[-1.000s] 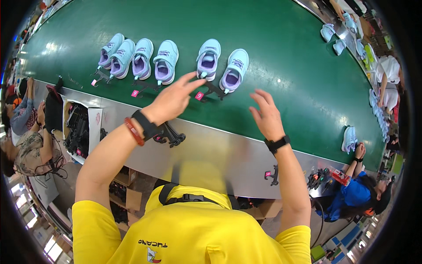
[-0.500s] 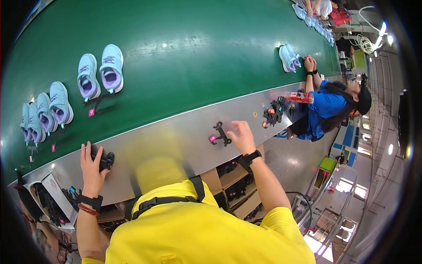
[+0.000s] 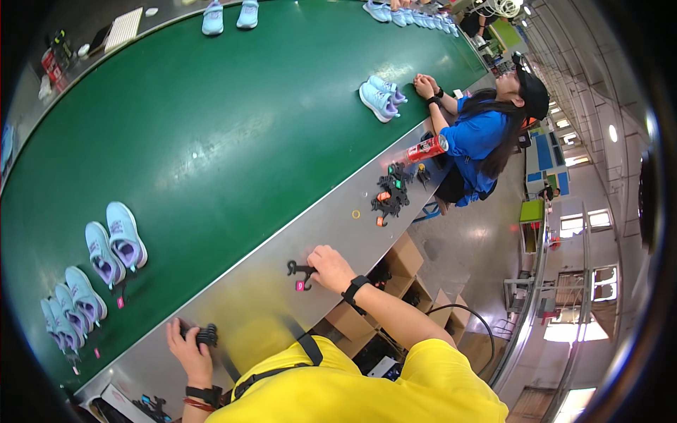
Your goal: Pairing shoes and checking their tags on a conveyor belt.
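On the metal ledge, my right hand (image 3: pixel 331 270) has its fingers closed on the end of a black plastic shoe hanger (image 3: pixel 302 269) with a pink tag. My left hand (image 3: pixel 187 352), lower left on the same ledge, is wrapped round a small bundle of black hangers (image 3: pixel 206 335). Beyond it on the green belt stands a pair of light blue sneakers (image 3: pixel 125 237) with lilac linings, a tagged hanger (image 3: pixel 121 299) at their heels. Several more light blue sneakers (image 3: pixel 84 294) are lined up close by at the left.
A co-worker in a blue shirt (image 3: pixel 469 134) sits at the right, hands together by another sneaker pair (image 3: pixel 381 97). Near them lie a red can (image 3: pixel 427 149), a heap of black hangers (image 3: pixel 395 194) and a yellow ring (image 3: pixel 356 214). Cardboard boxes (image 3: pixel 405 257) stand below the ledge.
The view has swung right, bringing the belt's far edge and two more sneakers into sight. My right hand has closed on the tagged hanger, which it was reaching toward with spread fingers.
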`<state>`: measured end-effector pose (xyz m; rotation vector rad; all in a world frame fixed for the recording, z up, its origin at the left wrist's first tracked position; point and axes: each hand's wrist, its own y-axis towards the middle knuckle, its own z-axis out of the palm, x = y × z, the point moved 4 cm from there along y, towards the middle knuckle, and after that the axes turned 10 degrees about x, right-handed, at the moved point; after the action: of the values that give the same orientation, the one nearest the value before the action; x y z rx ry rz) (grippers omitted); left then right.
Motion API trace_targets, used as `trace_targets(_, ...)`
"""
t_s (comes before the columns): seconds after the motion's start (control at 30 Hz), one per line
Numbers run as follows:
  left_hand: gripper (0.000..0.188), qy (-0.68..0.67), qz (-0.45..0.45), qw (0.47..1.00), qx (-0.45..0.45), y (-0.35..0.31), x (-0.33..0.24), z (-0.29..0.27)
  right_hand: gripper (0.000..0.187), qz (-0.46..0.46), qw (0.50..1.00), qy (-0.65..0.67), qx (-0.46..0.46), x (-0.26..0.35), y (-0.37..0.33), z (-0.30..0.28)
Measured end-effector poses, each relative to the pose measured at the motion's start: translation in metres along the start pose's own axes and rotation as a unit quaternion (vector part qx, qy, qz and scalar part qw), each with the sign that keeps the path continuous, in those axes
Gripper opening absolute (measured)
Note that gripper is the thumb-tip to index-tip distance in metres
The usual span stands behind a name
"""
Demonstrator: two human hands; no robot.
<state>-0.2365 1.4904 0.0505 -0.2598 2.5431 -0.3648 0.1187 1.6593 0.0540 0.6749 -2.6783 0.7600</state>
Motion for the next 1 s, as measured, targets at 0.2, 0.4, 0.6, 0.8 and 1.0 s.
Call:
trace_targets(0.2, 0.038, 0.002, -0.009, 1.000, 0.012, 0.009, -0.025, 0.010, 0.029, -0.008, 1.000, 0.023, 0.017, -0.010, 0.006, -0.002)
trace_targets(0.4, 0.045, -0.012, 0.009, 1.000, 0.020, 0.018, -0.032, 0.007, 0.018, 0.088, 0.950, 0.284, 0.094, -0.042, 0.012, -0.018)
trace_targets(0.6, 0.056, -0.043, 0.073, 0.995, -0.047, 0.013, -0.029, -0.008, 0.030, 0.185, 0.830, 0.513, -0.117, -0.127, 0.085, -0.106)
trace_targets(0.8, 0.057, -0.130, -0.040, 0.990, -0.037, 0.023, -0.042, -0.022, 0.027, 0.322, 0.862, 0.071, -0.384, -0.326, 0.122, -0.209)
trace_targets(1.0, 0.047, 0.011, -0.104, 0.993, -0.047, 0.035, -0.054, -0.063, 0.032, 0.376, 0.875, 0.036, -0.302, -0.358, 0.159, -0.254)
